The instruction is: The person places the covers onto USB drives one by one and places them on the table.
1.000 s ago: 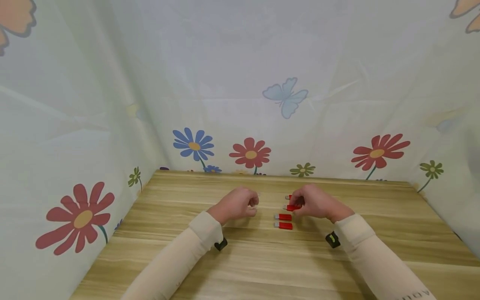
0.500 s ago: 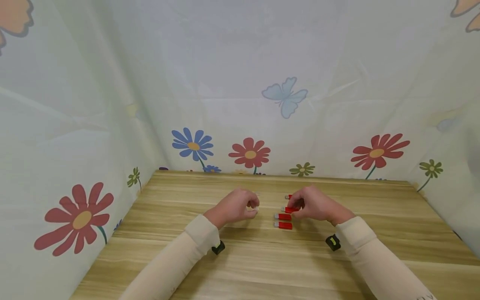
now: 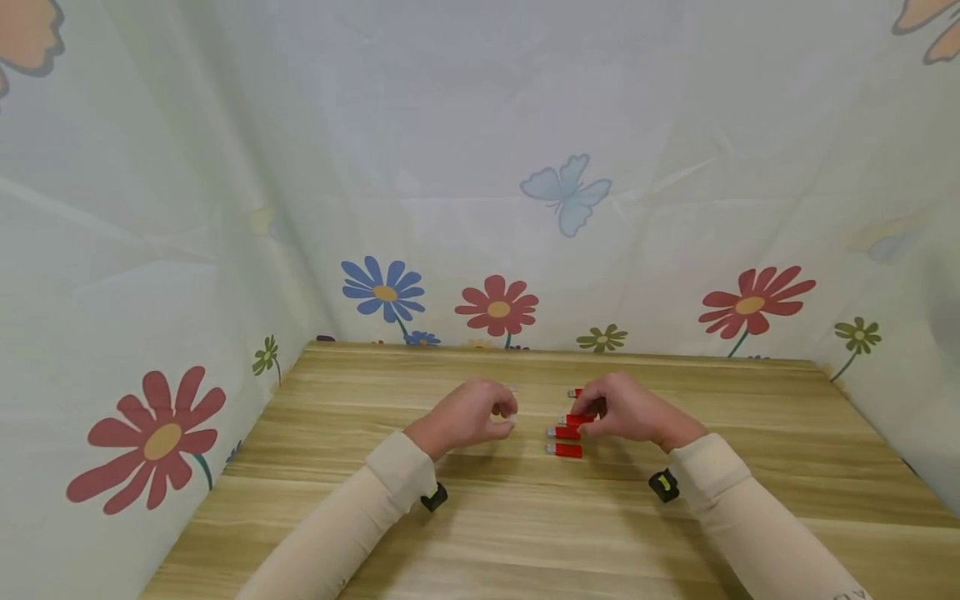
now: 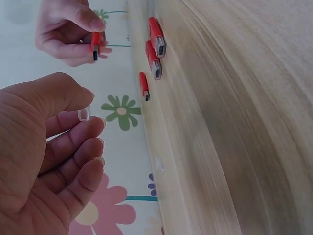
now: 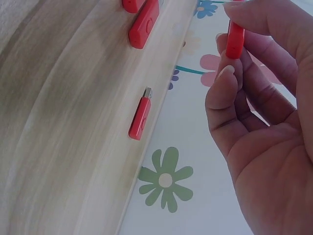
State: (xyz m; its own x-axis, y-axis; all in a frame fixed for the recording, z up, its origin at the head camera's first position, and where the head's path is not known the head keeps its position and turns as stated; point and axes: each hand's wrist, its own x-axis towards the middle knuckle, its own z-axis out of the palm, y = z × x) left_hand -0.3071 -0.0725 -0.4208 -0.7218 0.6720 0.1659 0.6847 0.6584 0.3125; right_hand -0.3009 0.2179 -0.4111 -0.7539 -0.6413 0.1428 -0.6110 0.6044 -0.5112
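Observation:
My right hand (image 3: 626, 408) pinches a red USB flash drive (image 5: 235, 41) between thumb and fingers, its bare metal plug facing the left hand. In the left wrist view the flash drive's dark plug opening shows. My left hand (image 3: 468, 412) pinches a small clear plastic cap (image 4: 84, 114) between thumb and forefinger, apart from the drive. On the wooden table two red flash drives (image 3: 564, 451) (image 3: 562, 433) lie side by side, clear caps over their plugs. Farther back, partly behind the right hand, an uncapped red flash drive (image 5: 141, 117) lies on the table.
Another clear cap (image 4: 160, 164) lies on the wooden table (image 3: 480, 533), behind the left hand. A pale curtain (image 3: 420, 150) printed with flowers and a butterfly hangs along the table's back and sides. Each wrist wears a small black device (image 3: 663, 485).
My right hand has shifted slightly left and nearer with the red flash drive. The left hand stays in nearly the same place, holding the clear cap. The drives on the table have not moved.

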